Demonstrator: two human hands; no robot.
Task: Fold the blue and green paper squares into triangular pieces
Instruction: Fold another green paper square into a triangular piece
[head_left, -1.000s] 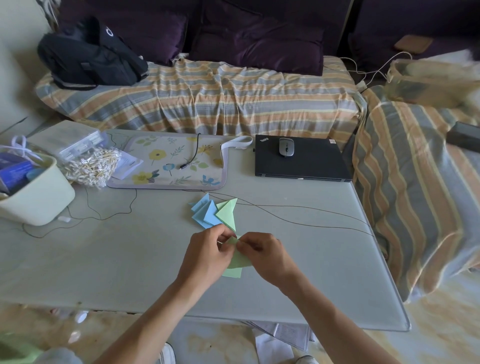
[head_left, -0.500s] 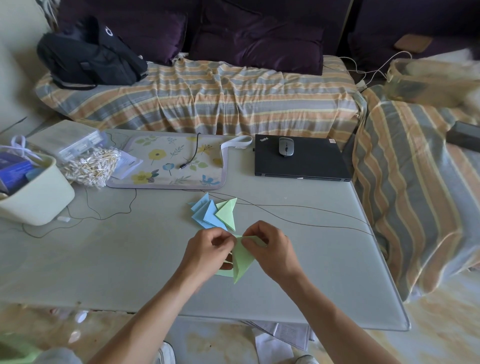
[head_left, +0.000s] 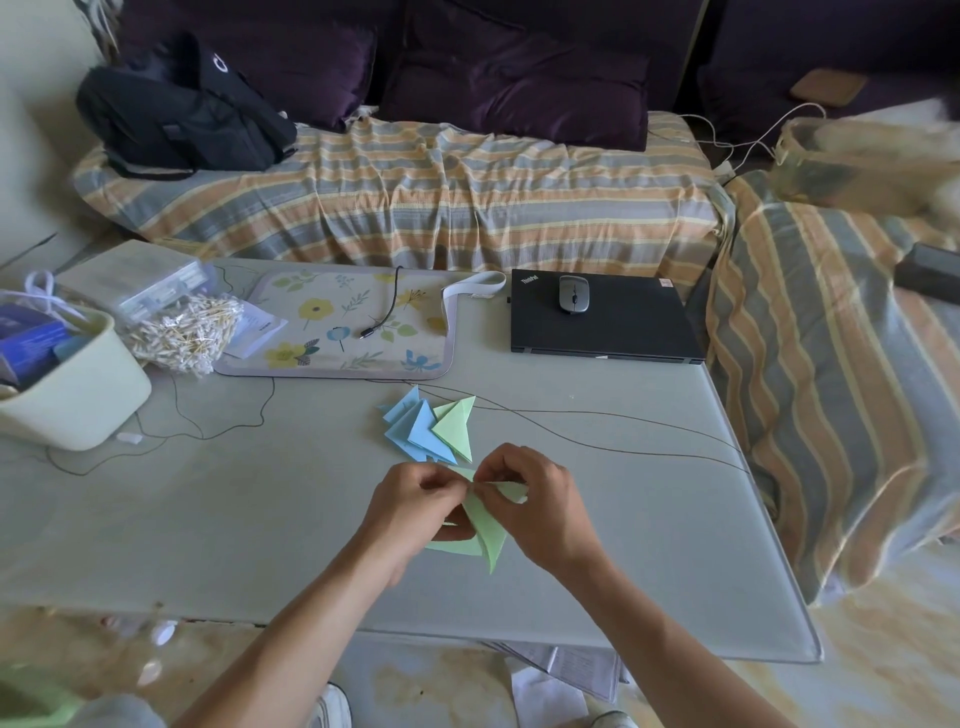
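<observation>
A green paper piece (head_left: 485, 535) is held just above the grey table (head_left: 234, 519), folded to a long triangle whose tip points toward me. My left hand (head_left: 415, 512) pinches its upper left part. From the right, my right hand (head_left: 535, 506) pinches the top edge with thumb and fingertips. Just beyond my hands lies a pile of folded triangles (head_left: 428, 431), blue ones on the left and green ones on the right. More green paper (head_left: 449, 548) shows flat on the table under my left hand.
A thin black cable (head_left: 597, 431) runs across the table behind the pile. Further back are a floral mat (head_left: 353, 327), a closed black laptop (head_left: 618, 327) with a mouse (head_left: 573, 293), a bag of cotton swabs (head_left: 182, 332) and a cream tub (head_left: 78, 389) at left.
The green paper has been lifted from flat on the table and folded into a narrow hanging triangle. Both hands rose slightly and stay pinched together at its top.
</observation>
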